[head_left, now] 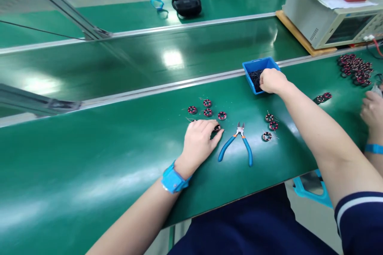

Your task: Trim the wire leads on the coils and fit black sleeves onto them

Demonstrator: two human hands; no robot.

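My left hand [201, 138], with a blue strap on its wrist, rests on the green bench with thumb and fingers closed round a small wound stator ring [217, 128]. Several like rings lie just beyond it, among them a red-and-black stator ring [222, 115]. My right hand [273, 80] reaches into a blue bin [250, 83] of thin dark pieces [256, 77]; its fingers are curled down, and what they pinch is hidden. Between my hands lie blue-handled cutting pliers [240, 135], jaws apart. To their right sit three stator rings [267, 136] with loose wire ends.
A co-worker's hand [372, 111] is at the right edge, near a pile of stator rings [356, 68]. Two more rings [323, 97] lie beside my right forearm. Behind stand a beige instrument [323, 20] and a metal rail [179, 84]. A black bag-like object [186, 4] lies farther back.
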